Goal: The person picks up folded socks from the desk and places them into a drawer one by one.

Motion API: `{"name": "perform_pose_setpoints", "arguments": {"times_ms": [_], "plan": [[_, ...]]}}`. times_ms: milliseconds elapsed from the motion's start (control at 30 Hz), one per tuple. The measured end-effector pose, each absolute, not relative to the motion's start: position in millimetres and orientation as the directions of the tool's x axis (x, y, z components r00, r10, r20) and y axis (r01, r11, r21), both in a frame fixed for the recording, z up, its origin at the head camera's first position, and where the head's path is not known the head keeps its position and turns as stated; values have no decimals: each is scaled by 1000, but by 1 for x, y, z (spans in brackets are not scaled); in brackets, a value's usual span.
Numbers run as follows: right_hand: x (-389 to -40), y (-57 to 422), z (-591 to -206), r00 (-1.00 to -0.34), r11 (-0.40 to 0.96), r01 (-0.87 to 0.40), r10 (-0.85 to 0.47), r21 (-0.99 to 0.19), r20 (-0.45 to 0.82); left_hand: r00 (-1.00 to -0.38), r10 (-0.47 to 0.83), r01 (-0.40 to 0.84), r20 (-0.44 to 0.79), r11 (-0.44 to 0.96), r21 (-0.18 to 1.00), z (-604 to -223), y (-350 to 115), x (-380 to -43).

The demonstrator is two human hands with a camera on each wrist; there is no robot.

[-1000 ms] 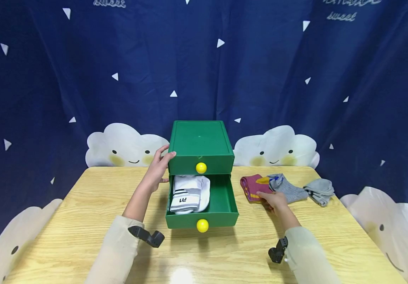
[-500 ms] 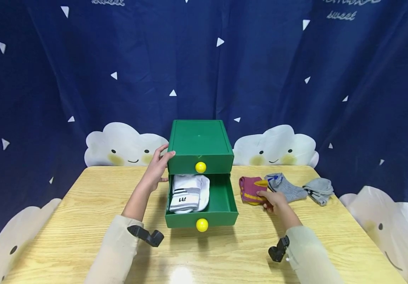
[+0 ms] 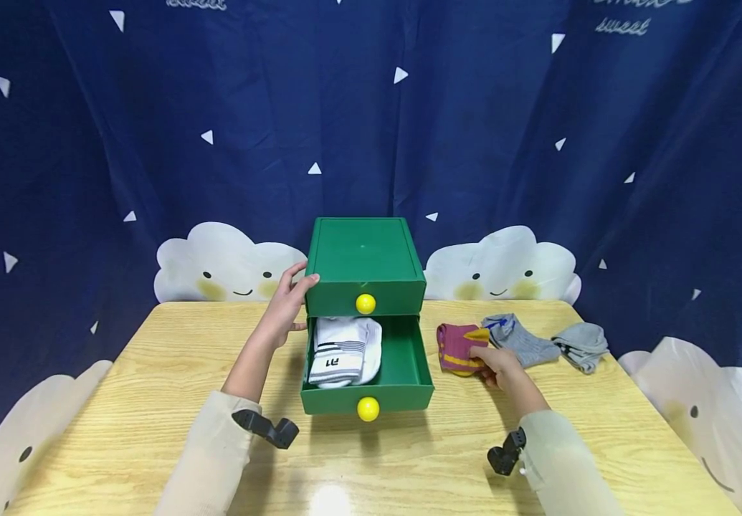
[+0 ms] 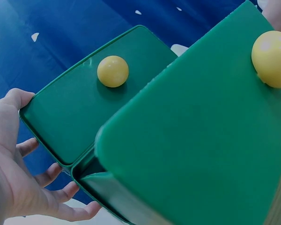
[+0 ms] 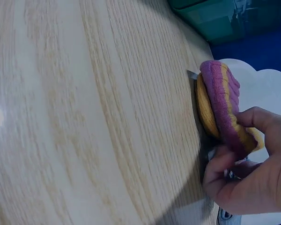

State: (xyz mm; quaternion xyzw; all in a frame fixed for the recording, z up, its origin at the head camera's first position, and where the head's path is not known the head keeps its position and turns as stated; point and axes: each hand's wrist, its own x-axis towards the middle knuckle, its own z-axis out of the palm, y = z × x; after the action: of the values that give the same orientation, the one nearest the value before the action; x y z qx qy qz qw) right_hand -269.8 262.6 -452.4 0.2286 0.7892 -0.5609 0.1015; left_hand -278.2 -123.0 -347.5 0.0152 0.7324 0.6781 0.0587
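Observation:
In the head view, my left hand (image 3: 285, 308) rests against the left side of a green two-drawer box (image 3: 363, 251). Its thumb touches the upper drawer's front edge and the other fingers lie spread along the side, as the left wrist view shows. Folded white socks (image 3: 338, 358) lie in the left half of the pulled-out lower drawer (image 3: 409, 398). Right of the box, my right hand (image 3: 501, 365) pinches a folded maroon-and-yellow sock (image 5: 220, 93) at its near right corner, thumb on top, fingers underneath. Its near side tilts up from the table in the right wrist view.
A grey sock with blue marks (image 3: 525, 344) lies just behind the right hand. Farther right is a folded light grey sock (image 3: 582, 345) near the edge of the wooden table (image 3: 203, 344). A dark blue curtain (image 3: 358, 107) hangs behind the box.
My right hand has closed its pinch on the maroon-and-yellow sock and raised its near side, so more yellow shows beneath. The left hand stays on the box.

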Motion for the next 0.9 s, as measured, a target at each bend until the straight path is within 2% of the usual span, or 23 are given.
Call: {"name": "perform_pose_setpoints", "arguments": {"times_ms": [133, 433, 700, 900], "plan": [[-270, 257, -447, -894, 239, 432, 238, -870, -379, -993, 102, -54, -61, 75, 996, -347, -124, -278], [-269, 251, -447, -913, -34, 373, 167, -927, -373, -993, 104, -56, -64, 76, 995, -348, -123, -277], [-266, 253, -449, -948, -41, 303, 84, -952, -306, -993, 101, -54, -61, 73, 996, -349, -124, -277], [-263, 260, -439, -956, -64, 280, 70, -958, -284, -992, 110, -49, -57, 71, 996, -348, -124, -278]]}}
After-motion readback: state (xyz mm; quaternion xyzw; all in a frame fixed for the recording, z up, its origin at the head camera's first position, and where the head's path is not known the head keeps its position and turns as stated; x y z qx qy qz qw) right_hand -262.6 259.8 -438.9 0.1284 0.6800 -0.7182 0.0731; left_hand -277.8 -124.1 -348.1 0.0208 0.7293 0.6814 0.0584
